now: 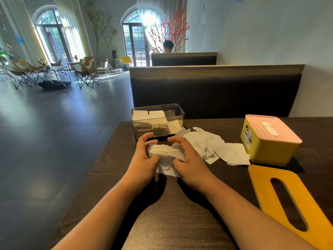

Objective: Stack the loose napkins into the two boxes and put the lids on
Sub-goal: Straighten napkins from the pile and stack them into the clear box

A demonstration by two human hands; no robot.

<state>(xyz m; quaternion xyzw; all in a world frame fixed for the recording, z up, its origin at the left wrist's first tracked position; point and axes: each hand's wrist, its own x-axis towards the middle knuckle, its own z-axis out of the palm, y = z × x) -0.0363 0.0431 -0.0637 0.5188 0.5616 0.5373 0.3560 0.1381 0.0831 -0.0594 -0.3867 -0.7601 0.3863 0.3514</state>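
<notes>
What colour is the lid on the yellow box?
Pale pink: the ribbed lid on the yellow plastic box; head view.

- The dark wooden table (111,156) carries everything. The left hand (144,156) and the right hand (191,163) grip a bundle of napkins (165,152) low over it.
- A clear box (157,121) stands just behind the grip, at the far edge of the table. It has no lid, and napkins are stacked inside.
- Loose napkins (216,147) lie scattered flat, starting beside the right hand and spreading to the right.
- A yellow box (266,150) with a pink lid (270,129) on it stands further right of the grip, touching the loose napkins.
- An orange lid (263,184) with a long slot lies flat, to the right of the grip and nearer to the person.
</notes>
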